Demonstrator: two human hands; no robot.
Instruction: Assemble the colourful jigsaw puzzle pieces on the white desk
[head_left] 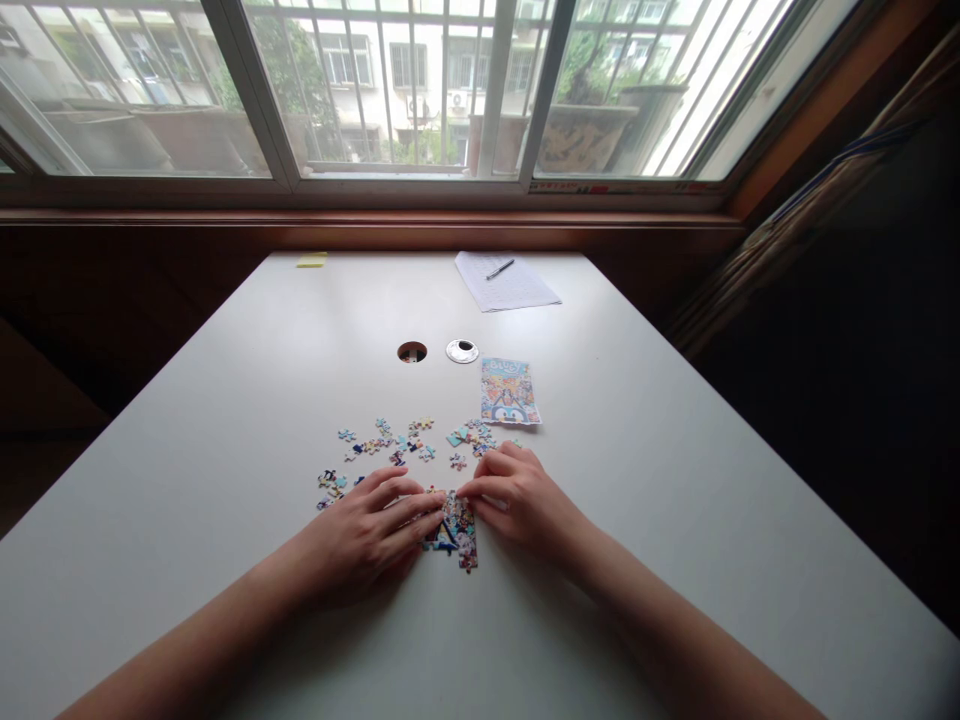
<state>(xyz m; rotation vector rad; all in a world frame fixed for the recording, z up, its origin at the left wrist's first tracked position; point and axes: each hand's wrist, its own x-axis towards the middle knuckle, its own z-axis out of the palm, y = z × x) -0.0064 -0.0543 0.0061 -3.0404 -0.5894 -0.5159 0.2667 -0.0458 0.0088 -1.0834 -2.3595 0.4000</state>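
A partly joined jigsaw puzzle (459, 532) lies on the white table near its front middle. My left hand (386, 520) rests palm down with its fingers stretched out, the fingertips on the puzzle's left part and covering some of it. At the puzzle's upper right edge, my right hand (514, 490) has thumb and forefinger pinched on a jigsaw piece, mostly hidden by the fingertips. Loose jigsaw pieces (375, 444) are scattered beyond the left hand. Another cluster of pieces (474, 436) lies just past the right hand. Beside that cluster is a small picture sheet (510, 390) with a penguin on it.
On the white table (225, 400) are a round cable hole (412, 352) and its metal cover (463, 351). Farther back lie paper sheets (517, 288) with a pen (500, 269) on top, and a yellow note (312, 260). A barred window stands behind.
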